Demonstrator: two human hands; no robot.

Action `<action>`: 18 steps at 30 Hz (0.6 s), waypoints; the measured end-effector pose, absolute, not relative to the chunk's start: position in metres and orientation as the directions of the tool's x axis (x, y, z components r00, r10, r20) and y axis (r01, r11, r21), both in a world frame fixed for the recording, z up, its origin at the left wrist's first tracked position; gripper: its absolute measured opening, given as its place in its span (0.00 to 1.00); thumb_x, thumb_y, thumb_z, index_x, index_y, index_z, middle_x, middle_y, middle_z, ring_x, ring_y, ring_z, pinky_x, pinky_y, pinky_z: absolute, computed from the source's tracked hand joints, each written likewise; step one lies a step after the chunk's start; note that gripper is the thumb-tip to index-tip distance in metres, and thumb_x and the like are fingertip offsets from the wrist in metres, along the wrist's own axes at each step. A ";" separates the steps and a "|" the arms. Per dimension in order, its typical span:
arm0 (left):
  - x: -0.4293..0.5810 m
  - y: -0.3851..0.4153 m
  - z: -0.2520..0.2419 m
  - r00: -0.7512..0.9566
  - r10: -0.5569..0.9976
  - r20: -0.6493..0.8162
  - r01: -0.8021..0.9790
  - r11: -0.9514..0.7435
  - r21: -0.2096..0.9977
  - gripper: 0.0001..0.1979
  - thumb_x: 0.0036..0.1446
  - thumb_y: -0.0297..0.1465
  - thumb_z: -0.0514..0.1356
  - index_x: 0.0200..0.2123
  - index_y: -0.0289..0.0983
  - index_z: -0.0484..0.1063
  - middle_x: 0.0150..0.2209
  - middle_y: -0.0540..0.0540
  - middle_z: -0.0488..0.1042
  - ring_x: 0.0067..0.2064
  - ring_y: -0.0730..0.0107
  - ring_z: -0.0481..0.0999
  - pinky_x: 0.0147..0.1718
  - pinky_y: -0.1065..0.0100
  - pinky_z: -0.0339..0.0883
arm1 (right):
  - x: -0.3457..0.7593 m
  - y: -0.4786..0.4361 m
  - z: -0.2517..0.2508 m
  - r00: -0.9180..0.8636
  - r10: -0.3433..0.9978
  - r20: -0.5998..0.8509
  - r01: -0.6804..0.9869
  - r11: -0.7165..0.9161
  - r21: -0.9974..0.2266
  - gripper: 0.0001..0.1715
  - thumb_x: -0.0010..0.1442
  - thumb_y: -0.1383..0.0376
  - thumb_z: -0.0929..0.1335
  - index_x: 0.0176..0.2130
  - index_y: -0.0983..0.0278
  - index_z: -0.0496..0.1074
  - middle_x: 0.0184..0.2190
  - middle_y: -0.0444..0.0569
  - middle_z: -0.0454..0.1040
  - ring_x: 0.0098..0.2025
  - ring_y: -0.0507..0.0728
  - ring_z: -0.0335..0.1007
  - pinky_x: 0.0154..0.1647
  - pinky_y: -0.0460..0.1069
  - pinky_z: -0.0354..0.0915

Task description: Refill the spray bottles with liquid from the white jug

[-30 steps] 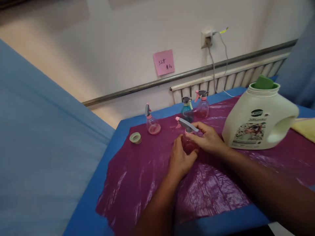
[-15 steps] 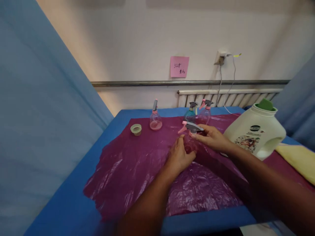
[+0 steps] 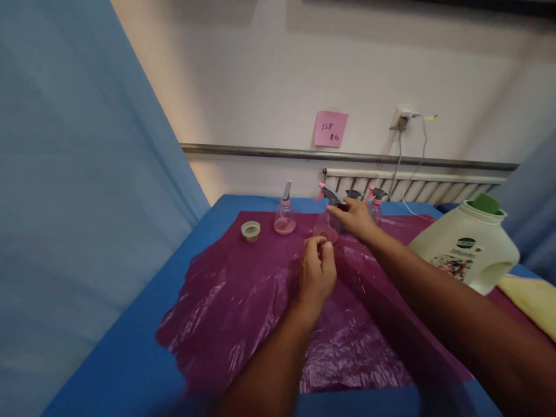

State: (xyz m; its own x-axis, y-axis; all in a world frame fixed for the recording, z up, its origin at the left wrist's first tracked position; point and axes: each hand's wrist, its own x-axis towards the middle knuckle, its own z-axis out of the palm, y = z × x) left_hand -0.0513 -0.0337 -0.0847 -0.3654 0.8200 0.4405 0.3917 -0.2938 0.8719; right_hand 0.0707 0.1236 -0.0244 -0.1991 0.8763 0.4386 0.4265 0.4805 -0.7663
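My right hand (image 3: pixel 357 217) is closed round the neck of a clear spray bottle (image 3: pixel 325 229) with a pink-and-grey trigger head and pink liquid low inside. The bottle stands nearly upright on the purple plastic sheet (image 3: pixel 243 295). Just in front of its base is my left hand (image 3: pixel 318 267), fingers curled, thumb and forefinger apart and nothing seen between them. I cannot tell whether its fingertips touch the bottle. A similar spray bottle (image 3: pixel 285 220) with pink liquid stands to the left. Behind my right hand are another pink-headed bottle (image 3: pixel 376 209) and a mostly hidden dark-headed one (image 3: pixel 354 194).
A small pale round tub (image 3: pixel 251 231) sits at the left. On the right stand a large cream jug (image 3: pixel 469 249) with something green in its mouth and a yellow cloth (image 3: pixel 532 301). Behind the blue-covered table (image 3: pixel 134 324) run a rail (image 3: pixel 260 152) and a radiator (image 3: pixel 434 176).
My right hand has carried the spray bottle away from me, toward the back row. My left hand has come off the bottle's body. The view has shifted slightly.
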 end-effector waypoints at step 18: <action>-0.048 -0.037 -0.080 -0.319 0.908 0.270 0.435 -0.113 0.894 0.07 0.70 0.29 0.60 0.45 0.45 0.78 0.46 0.50 0.84 0.47 0.61 0.83 0.51 0.61 0.74 | 0.036 0.144 -0.057 -0.158 0.826 0.541 0.542 0.531 -0.651 0.31 0.64 0.52 0.73 0.59 0.66 0.77 0.54 0.62 0.84 0.51 0.65 0.81 0.56 0.59 0.75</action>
